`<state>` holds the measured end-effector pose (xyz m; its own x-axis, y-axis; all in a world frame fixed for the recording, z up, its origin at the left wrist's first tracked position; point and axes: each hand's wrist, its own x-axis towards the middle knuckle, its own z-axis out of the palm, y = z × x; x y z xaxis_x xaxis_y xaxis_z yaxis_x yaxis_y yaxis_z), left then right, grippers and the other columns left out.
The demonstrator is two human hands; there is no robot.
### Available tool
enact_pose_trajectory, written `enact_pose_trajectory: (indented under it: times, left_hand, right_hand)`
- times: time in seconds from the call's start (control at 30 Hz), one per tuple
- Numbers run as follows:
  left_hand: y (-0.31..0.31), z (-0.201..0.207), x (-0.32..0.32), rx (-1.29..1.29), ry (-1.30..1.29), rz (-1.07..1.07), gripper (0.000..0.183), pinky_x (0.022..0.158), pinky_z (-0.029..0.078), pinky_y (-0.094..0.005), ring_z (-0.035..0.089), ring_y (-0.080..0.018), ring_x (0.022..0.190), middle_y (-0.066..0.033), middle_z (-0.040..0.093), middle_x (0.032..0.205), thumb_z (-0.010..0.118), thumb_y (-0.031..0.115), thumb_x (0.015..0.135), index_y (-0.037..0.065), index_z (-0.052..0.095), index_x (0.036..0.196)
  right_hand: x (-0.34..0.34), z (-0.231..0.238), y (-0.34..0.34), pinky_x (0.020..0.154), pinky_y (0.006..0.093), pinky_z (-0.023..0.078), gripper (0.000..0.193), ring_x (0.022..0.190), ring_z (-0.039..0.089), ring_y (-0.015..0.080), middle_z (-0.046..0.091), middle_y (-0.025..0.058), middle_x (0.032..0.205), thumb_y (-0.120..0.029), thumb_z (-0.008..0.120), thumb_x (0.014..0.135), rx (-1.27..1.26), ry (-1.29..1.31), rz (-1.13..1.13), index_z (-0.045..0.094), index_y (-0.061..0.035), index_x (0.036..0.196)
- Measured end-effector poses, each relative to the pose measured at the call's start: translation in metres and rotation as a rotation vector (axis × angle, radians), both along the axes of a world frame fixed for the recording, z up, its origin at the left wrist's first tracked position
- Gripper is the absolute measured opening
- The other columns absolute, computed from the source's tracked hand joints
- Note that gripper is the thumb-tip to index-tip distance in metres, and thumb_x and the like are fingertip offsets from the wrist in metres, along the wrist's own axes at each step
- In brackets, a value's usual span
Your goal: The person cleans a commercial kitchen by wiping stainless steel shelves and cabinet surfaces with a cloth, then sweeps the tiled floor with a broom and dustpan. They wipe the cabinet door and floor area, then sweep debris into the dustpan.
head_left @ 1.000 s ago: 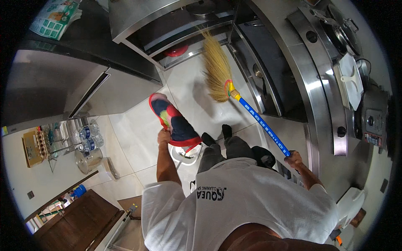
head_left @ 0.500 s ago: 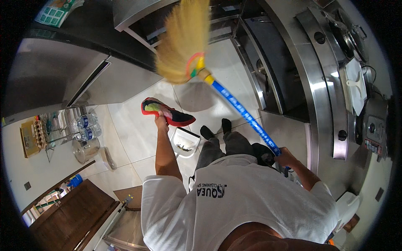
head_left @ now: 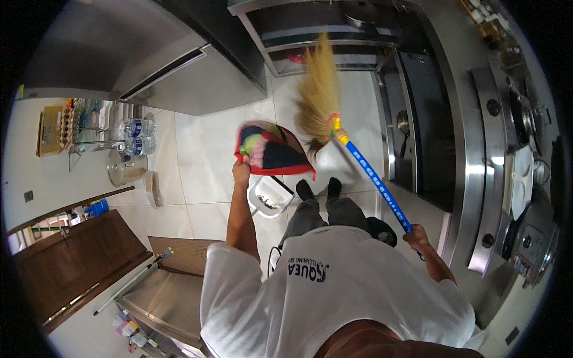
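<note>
A small floor mat, dark with a red border and green and pink patches, hangs from my left hand. The fingers are closed on its left corner. My right hand grips the end of a broom's blue handle. Pale straw bristles fan out at the far end, just right of the mat, blurred at the edges. Below the mat a white dustpan lies on the floor with dark bits of debris in it. The mat's lower edge covers a part of the dustpan from view.
White floor tiles lie around my feet. A steel fridge stands at the far left, near a shelf with water bottles. Steel counters with a dark lower opening line the right. A brown cabinet is at the near left.
The mat has swung open from a folded shape and shifted right. The broom's bristle end has come down and right, nearer the floor. Both hands keep their grip, and the view has turned slightly.
</note>
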<state>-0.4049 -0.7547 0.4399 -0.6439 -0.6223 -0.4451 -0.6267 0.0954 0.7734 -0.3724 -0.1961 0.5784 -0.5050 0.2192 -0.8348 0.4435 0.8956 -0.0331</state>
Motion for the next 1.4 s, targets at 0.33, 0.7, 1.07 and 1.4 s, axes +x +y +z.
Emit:
enact_pose_trajectory:
  times: [0.33, 0.7, 1.07, 1.4]
  left_hand:
    - [-0.076, 0.052, 0.056, 0.087, 0.433, 0.741, 0.018, 0.060, 0.042, -0.0274, 0.050, -0.0137, 0.067, -0.0043, 0.055, 0.075, 0.049, 0.017, 0.080, -0.001, 0.054, 0.083]
    - [-0.131, 0.190, 0.182, -0.312, 0.543, 1.038, 0.028, 0.061, 0.040, -0.0269, 0.045, -0.0126, 0.067, -0.0028, 0.050, 0.080, 0.051, 0.020, 0.081, -0.004, 0.051, 0.096]
    - [-0.177, 0.200, 0.307, -0.228, 0.551, 1.127, 0.030, 0.069, 0.045, -0.0316, 0.054, -0.0200, 0.080, -0.0094, 0.054, 0.089, 0.048, 0.023, 0.082, -0.002, 0.050, 0.097]
    - [-0.222, 0.135, 0.322, 0.076, 0.592, 1.146, 0.032, 0.072, 0.045, -0.0357, 0.054, -0.0226, 0.080, -0.0097, 0.054, 0.090, 0.041, 0.029, 0.085, 0.000, 0.049, 0.096]
  right_hand:
    - [-0.066, 0.036, -0.077, 0.034, 0.0301, 0.038, 0.014, 0.037, 0.044, 0.0148, 0.044, 0.0063, 0.049, -0.005, 0.055, 0.066, -0.364, -0.310, -0.320, 0.043, -0.0034, 0.059]
    - [-0.088, -0.081, -0.308, 0.037, 0.0273, 0.039, 0.012, 0.038, 0.043, 0.0135, 0.044, 0.0049, 0.048, -0.013, 0.051, 0.071, -0.866, -0.810, 0.238, 0.047, -0.0044, 0.063]
    - [-0.040, -0.246, -0.556, 0.037, 0.0291, 0.038, 0.014, 0.040, 0.048, 0.0176, 0.051, 0.0080, 0.051, -0.017, 0.058, 0.065, -1.020, -0.784, -0.242, 0.052, -0.0050, 0.059]
    - [-0.173, -0.263, -0.361, 0.045, 0.0247, 0.045, 0.018, 0.048, 0.050, 0.0106, 0.053, 0.0074, 0.067, -0.014, 0.058, 0.069, -0.959, -0.488, -0.720, 0.048, -0.0028, 0.079]
